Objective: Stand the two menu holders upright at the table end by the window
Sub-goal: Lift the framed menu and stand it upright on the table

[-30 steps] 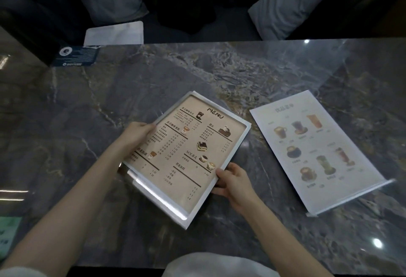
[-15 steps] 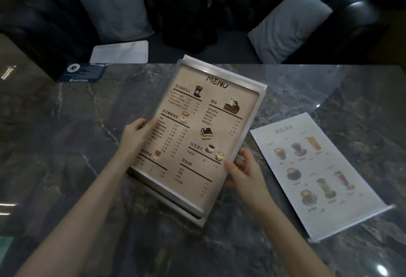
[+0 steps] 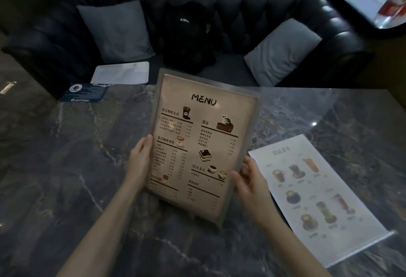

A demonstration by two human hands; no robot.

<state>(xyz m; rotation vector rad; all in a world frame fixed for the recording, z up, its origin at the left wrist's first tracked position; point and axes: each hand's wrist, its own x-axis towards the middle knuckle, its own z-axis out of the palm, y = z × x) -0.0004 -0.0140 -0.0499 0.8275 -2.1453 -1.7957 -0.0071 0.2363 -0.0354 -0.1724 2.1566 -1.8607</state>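
We are gripping the brown menu holder (image 3: 203, 145) mid-frame, left hand (image 3: 140, 158) and right hand (image 3: 249, 178) fingers pinching its edges; the white menu holder (image 3: 318, 197) is lying flat at lower right on the marble table (image 3: 66, 167).

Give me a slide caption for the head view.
Both hands, left hand and right hand, raise the brown menu holder.

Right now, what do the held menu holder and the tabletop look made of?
Menu holder: likely clear acrylic, glossy; a see-through border frames the printed brown sheet, and the left hand and right hand grip its edges. Table: polished dark marble or a marble-look slab; pale veins and sharp light reflections.
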